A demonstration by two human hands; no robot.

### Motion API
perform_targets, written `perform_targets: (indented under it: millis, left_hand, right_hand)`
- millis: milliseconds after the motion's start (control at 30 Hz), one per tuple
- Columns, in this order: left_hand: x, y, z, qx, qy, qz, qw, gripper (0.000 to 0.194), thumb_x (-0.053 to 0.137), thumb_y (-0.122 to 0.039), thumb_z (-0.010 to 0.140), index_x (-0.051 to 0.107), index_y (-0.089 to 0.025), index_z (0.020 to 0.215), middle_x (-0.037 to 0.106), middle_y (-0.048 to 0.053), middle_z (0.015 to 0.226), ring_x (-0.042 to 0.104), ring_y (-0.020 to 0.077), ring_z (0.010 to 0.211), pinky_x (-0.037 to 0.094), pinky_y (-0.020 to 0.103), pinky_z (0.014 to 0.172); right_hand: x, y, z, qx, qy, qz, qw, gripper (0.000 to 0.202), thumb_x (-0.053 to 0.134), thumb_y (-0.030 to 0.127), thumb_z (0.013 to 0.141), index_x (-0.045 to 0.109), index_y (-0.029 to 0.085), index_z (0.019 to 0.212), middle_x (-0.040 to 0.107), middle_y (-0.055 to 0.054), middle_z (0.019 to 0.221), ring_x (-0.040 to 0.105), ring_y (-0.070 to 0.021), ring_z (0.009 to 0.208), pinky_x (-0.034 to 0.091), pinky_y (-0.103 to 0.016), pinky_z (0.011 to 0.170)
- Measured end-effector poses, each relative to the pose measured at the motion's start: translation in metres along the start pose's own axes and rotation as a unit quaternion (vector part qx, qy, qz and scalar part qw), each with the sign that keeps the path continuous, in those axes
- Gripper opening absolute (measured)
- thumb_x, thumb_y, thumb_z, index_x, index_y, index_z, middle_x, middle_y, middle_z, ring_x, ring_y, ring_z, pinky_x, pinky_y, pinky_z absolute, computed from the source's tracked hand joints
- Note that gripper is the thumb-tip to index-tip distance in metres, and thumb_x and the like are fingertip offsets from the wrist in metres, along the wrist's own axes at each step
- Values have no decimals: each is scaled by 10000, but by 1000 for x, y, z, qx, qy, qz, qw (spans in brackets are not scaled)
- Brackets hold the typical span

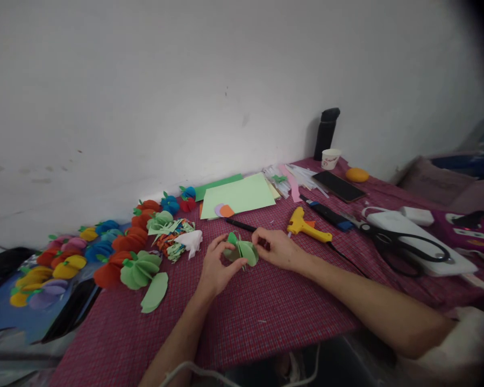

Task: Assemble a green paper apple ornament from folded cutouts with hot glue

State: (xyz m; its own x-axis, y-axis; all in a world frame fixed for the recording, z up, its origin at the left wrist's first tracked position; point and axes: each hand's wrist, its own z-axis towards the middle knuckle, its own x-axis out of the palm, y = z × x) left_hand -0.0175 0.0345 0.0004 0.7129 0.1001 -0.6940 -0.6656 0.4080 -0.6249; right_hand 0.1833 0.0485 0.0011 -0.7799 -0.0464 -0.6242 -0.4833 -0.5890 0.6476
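Observation:
Between my hands, just above the checked tablecloth, is a light green paper pumpkin (248,252) made of folded leaves with a darker green bit on top. The thumb and fingers of my left hand (220,262) grip it from the left. My right hand (277,248) has its fingers pinched at the pumpkin's right edge; the fingertips are partly hidden. Right behind the hands lies a black pen (241,224). To the right of my right hand a yellow glue gun (308,226) rests on the cloth. A folded light green paper piece (155,293) lies to the left.
Many colourful paper pumpkins (131,239) crowd the left side beside paper scraps (173,239). Green paper sheets (240,196) lie at the back. Rightward are a utility knife (329,215), black scissors (403,244), a white power strip (423,247), a phone (339,185), a paper cup (331,158) and a black bottle (326,134).

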Motion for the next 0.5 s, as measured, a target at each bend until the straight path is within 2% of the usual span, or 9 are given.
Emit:
perform_targets:
  millis: [267, 500]
  left_hand:
    - [1, 2, 0, 5, -6, -13, 1000, 249, 664, -352, 658, 598, -202, 845, 491, 76, 1183, 476, 217, 1094, 363, 381, 943]
    - [-1, 10, 4, 1, 22, -57, 998, 225, 657, -334, 667, 608, -202, 842, 501, 83, 1159, 460, 220, 1115, 349, 379, 950]
  right_hand:
    - [-1, -1, 0, -10, -7, -14, 1000, 99, 499, 106, 718, 514, 190, 769, 551, 42, 633, 506, -80, 552, 359, -177, 531]
    - [2, -6, 2, -28, -12, -24, 999, 142, 496, 83, 707, 558, 186, 781, 574, 34, 658, 512, -83, 571, 367, -180, 549]
